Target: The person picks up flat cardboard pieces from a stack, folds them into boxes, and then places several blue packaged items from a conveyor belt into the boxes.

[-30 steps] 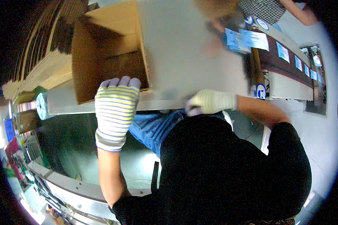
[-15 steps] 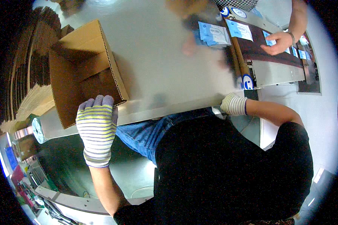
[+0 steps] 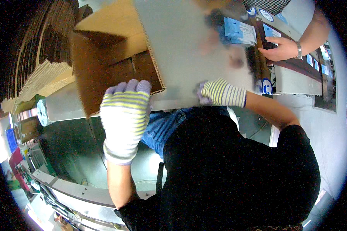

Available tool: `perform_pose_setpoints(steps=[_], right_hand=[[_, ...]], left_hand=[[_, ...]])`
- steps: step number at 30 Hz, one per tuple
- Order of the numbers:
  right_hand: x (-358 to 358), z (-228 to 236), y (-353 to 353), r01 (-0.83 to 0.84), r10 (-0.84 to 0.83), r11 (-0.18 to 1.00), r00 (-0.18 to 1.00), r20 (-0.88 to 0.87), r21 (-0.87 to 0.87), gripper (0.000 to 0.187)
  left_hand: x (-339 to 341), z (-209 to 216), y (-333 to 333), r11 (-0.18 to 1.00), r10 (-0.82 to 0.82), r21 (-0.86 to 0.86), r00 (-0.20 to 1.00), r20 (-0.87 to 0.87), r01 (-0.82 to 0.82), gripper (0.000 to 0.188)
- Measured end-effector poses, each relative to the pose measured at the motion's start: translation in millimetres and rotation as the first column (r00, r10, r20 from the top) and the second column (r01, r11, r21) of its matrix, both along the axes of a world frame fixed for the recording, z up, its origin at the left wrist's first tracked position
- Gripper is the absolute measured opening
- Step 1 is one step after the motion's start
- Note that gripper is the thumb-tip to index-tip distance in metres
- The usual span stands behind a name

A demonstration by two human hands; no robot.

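Note:
My left hand (image 3: 125,119), in a striped knit glove with purple fingertips, grips the near wall of an open cardboard box (image 3: 85,73). Its fingers hook over the rim; the thumb is hidden. Only bare cardboard shows in the visible part of the box, which stands at the near left of the metal table (image 3: 181,50). In a matching glove, my right hand (image 3: 221,92) hovers at the table's near edge, to the right of the box. Its fingers point left, loosely bent and a little blurred, with nothing visible in them.
Flattened cardboard (image 3: 42,50) stands stacked at the left. Several blue and white packets (image 3: 241,32) lie at the far right, by the end of a dark conveyor belt (image 3: 310,72). A co-worker's hand (image 3: 281,49) with a wristwatch reaches over the belt.
My right hand has moved left along the table edge toward the box. My left hand still holds the box rim. The co-worker's hand has moved left toward the belt's end. The view has shifted.

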State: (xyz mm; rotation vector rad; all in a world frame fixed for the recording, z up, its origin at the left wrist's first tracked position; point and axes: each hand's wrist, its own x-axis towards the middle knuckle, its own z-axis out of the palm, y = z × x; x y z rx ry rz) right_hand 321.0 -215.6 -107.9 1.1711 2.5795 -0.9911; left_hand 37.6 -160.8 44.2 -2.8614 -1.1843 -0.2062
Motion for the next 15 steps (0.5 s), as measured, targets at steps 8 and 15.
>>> perform_pose_setpoints(steps=[8, 15], right_hand=[[-66, 142, 65, 0.526, -0.011, 0.581, 0.769, -0.640, 0.622, 0.035], [-109, 97, 110, 0.349, 0.287, 0.733, 0.620, -0.731, 0.584, 0.028]], left_hand=[[9, -20, 1, 0.998, 0.031, 0.063, 0.999, -0.016, -0.030, 0.026], [-5, -25, -3, 0.993, 0.013, 0.118, 0.994, 0.110, -0.026, 0.030]])
